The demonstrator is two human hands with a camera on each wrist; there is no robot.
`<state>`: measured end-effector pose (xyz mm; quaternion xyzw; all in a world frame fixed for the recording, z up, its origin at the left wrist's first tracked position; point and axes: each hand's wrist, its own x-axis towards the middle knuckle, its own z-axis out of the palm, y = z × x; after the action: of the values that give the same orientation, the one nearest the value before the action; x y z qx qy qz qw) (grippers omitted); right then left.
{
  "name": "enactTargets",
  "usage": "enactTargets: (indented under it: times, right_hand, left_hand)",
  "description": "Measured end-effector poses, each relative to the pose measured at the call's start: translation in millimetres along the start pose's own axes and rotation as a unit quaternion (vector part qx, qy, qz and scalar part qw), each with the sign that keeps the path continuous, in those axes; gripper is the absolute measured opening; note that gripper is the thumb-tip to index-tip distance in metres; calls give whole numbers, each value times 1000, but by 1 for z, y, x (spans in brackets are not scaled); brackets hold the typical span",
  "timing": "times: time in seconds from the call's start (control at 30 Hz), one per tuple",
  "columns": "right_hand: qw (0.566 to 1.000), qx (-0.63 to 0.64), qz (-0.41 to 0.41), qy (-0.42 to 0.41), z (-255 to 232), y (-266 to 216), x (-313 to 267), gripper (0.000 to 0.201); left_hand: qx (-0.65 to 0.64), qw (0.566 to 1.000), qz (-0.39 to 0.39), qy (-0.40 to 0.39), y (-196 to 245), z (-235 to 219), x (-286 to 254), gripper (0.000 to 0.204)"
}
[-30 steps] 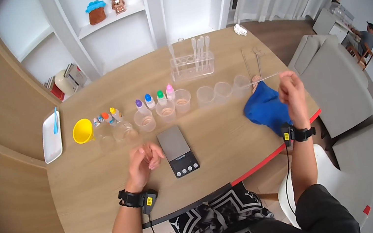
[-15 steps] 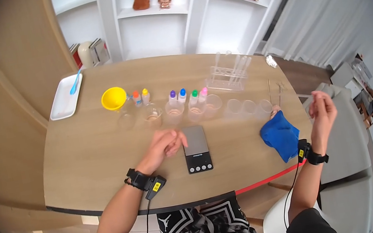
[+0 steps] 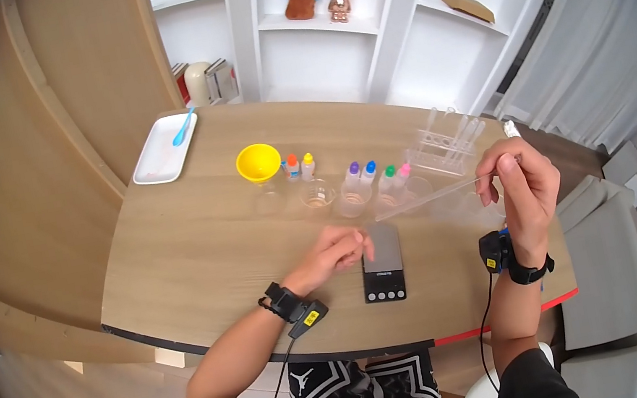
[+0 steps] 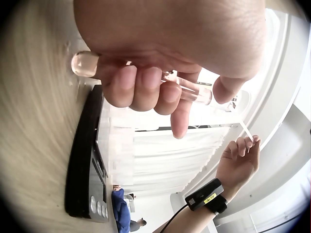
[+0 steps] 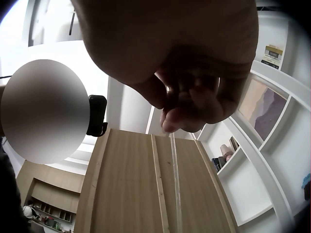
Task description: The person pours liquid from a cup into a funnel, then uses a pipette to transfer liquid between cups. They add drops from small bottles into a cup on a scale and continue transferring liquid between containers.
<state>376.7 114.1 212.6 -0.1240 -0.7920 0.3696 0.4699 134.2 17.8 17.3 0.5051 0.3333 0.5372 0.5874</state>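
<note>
Curled fingers of my left hand [image 3: 333, 254] wrap a clear test tube [image 4: 85, 64], its rounded end low near the table and its other end by the thumb. That hand hovers at the left side of a black digital scale [image 3: 384, 283] with a grey plate, its fingertips overlapping the plate in the head view. My right hand [image 3: 522, 184], raised over the table's right part, pinches a thin clear rod [image 3: 441, 194] between thumb and fingers. The rod slants leftward and down, its far end above the scale's back edge. Its upright length [image 5: 175, 179] also shows in the right wrist view.
Clear plastic cups [image 3: 352, 203] and dropper bottles [image 3: 354, 170] with coloured caps line the middle. A yellow funnel [image 3: 258, 164], a white tray [image 3: 157, 155] with a blue spoon, and a clear rack [image 3: 439, 159] of slender tubes stand around. Blue cloth [image 4: 120, 208] lies right.
My right hand has come in from beyond the table's right edge with the rod, which now points at the scale. My left hand has shifted right to the scale. The head view has turned.
</note>
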Motion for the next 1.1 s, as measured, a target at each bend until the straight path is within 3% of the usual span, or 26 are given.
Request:
enactTargets:
  times: [0.17, 0.27, 0.4, 0.43, 0.53, 0.63, 0.73, 0.83, 1.03, 1.1]
  right_hand:
    - [998, 1, 68, -8, 10, 10, 0, 22]
    - [973, -212, 11, -86, 30, 27, 4, 16]
    - [896, -340, -86, -273, 46, 45, -2, 19]
    - [889, -347, -34, -296, 49, 39, -4, 20]
    - [920, -225, 11, -321, 50, 41, -3, 19]
    - [927, -300, 8, -226, 50, 41, -3, 26]
    - [917, -263, -9, -300, 43, 31, 0, 26]
    - [920, -291, -30, -260, 50, 38, -6, 25]
    - [915, -230, 10, -332, 45, 36, -3, 28]
    - [921, -252, 2, -298, 48, 36, -5, 28]
  left_hand:
    - [-3, 1000, 7, -3, -4, 1, 1, 46]
    - [31, 1000, -7, 0, 7, 4, -1, 48]
    - [28, 999, -15, 4, 9, 7, 0, 44]
    - [26, 1000, -17, 4, 8, 7, 0, 44]
    - [20, 1000, -6, 13, 6, 9, -1, 44]
    - [31, 999, -24, 11, 8, 8, -2, 45]
    - [42, 999, -27, -7, 10, 10, -1, 46]
    - [32, 999, -29, -1, 10, 11, 0, 46]
    - [33, 999, -21, -17, 5, 9, -4, 47]
    - [33, 999, -3, -21, 0, 7, 2, 47]
